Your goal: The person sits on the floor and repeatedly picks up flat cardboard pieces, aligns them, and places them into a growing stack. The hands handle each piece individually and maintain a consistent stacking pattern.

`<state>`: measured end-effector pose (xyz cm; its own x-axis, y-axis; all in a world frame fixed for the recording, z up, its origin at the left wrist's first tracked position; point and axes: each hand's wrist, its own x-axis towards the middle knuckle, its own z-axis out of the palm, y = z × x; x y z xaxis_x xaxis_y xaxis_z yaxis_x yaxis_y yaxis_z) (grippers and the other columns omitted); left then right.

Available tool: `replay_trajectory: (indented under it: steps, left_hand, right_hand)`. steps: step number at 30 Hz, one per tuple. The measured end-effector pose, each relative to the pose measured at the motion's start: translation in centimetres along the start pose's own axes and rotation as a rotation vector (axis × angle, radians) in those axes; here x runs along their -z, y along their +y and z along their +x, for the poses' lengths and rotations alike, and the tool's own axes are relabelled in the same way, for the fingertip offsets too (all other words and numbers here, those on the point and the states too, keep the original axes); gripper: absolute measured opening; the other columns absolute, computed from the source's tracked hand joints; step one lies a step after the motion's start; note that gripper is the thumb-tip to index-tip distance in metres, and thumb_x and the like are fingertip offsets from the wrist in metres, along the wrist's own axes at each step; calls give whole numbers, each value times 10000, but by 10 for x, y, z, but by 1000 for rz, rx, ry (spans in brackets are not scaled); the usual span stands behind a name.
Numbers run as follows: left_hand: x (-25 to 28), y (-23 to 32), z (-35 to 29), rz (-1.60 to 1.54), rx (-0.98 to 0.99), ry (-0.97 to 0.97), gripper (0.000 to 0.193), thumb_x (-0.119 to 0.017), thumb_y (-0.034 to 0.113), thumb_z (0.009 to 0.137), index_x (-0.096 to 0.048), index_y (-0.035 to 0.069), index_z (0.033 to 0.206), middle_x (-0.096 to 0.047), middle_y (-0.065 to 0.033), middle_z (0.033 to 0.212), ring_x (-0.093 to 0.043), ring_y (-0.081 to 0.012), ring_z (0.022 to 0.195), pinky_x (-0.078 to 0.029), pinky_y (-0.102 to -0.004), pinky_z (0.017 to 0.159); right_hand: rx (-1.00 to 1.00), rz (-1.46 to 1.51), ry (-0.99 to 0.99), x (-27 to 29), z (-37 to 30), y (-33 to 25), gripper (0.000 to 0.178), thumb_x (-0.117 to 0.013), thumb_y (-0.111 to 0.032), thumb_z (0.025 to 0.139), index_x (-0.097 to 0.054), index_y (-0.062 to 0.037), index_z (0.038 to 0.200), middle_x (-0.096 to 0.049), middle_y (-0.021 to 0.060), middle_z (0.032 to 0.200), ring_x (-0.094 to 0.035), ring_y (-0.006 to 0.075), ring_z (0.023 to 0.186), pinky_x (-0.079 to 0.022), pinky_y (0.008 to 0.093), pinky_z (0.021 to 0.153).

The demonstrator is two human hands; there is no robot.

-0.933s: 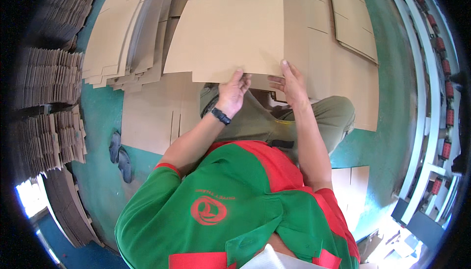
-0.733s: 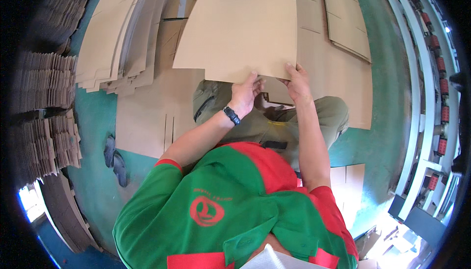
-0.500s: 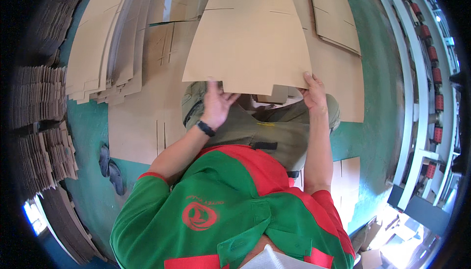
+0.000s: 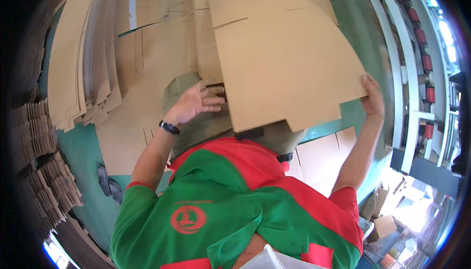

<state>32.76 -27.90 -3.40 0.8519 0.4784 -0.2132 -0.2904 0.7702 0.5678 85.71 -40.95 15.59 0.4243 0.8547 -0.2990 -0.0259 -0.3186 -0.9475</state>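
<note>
A large flat brown cardboard sheet [image 4: 289, 58], with slots and notched edges, stretches out from in front of me. My right hand [image 4: 373, 94] pinches its near right corner, the thumb on top and the fingers partly hidden beneath. My left hand [image 4: 196, 104] is beside the sheet's near left edge with its fingers apart, over my leg; it holds nothing that I can see. More cardboard [image 4: 132, 92] lies flat on the floor under and left of the hands.
At the left stand a layered stack of cardboard sheets [image 4: 73, 67] and upright cardboard bundles [image 4: 34, 131]. Dark shoes [image 4: 110, 185] lie on the green floor [image 4: 88, 171]. On the right runs a white metal frame with red rollers [image 4: 427, 92]. Another slotted sheet [image 4: 321, 156] lies near my right side.
The sheet has swung to the right and nearer me, carried by my right hand. My left hand has moved left, away from the sheet's near edge.
</note>
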Motion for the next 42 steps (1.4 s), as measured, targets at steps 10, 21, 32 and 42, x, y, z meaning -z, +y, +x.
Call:
replay_trajectory:
  steps: [10,21,32,42]
  left_hand:
    - [-9,-22,206,-304,-41,209,557,-498,475,975,-403,52,1325,-533,-164,1247,-541,-339,1190,-465,-478,1026]
    - [-67,-65,272,247,62,645,250,-639,277,941,-562,76,1068,-622,-76,1041,-619,-184,884,-509,-293,674]
    - [-82,-86,235,-279,-97,124,278,-576,143,966,-490,98,1227,-612,-67,1221,-611,-205,1115,-538,-426,939]
    - [-114,-93,198,-248,-60,-64,375,-626,156,936,-470,108,1274,-590,-65,1262,-586,-213,1158,-510,-406,977]
  right_hand:
    - [91,-305,118,145,-119,-114,407,-648,-202,920,-574,29,1247,-673,56,1088,-631,106,983,-489,248,876]
    - [-59,-542,234,181,-250,-127,399,-672,-244,907,-612,0,1218,-684,10,993,-617,81,865,-478,242,797]
    - [-248,-950,290,152,-194,-104,524,-692,-348,858,-607,26,1215,-657,60,966,-574,106,869,-466,268,758]
    - [85,-902,415,97,-38,-81,506,-647,-410,902,-635,-6,1206,-680,94,975,-626,132,873,-491,277,695]
